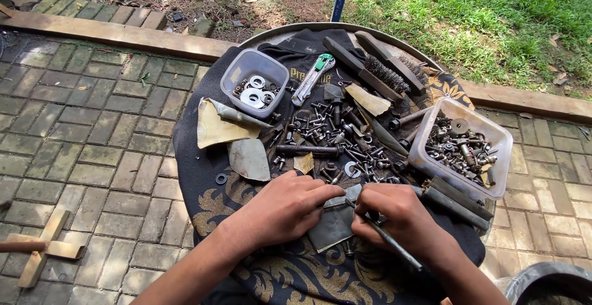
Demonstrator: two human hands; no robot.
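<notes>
Both hands pinch metal: right hand [401, 217] grips a thin rod [388, 238], left hand [290, 209] a small bolt [336, 205].

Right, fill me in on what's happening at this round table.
A person sits outdoors at a round table draped in a dark cloth. The left hand and right hand meet over a pile of bolts and washers; the right hand grips a thin metal rod. A small tub of washers sits to the left, a larger tub of mixed hardware to the right, with a utility knife and wire brushes behind.
</notes>
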